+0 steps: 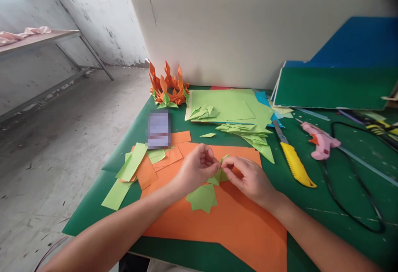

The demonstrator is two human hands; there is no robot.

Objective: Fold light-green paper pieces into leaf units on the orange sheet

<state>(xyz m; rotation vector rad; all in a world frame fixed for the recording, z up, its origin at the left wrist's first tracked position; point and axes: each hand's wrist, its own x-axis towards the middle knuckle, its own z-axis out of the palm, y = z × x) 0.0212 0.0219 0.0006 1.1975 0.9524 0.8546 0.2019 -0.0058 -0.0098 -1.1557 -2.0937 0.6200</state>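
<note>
My left hand (200,164) and my right hand (245,176) meet over an orange sheet (248,226), thumbs and fingertips pinched together. Between them is a piece of folded green paper (222,176), partly hidden by my fingers; its small tip shows above the pinch. Just below my hands, several pointed green paper pieces (202,198) lie fanned out on the orange sheet. Cut green strips (133,162) and orange rectangles (146,171) overlap to the left of my left hand. Beyond my hands, a loose green diamond (208,135) lies by itself.
An orange and green paper crown (169,95) stands at the back left, behind a blurred rectangular object (159,129). Green sheets (224,102) and folded pieces (251,133) lie behind. To the right are a yellow cutter (295,164) and a pink glue gun (321,139) with a black cord.
</note>
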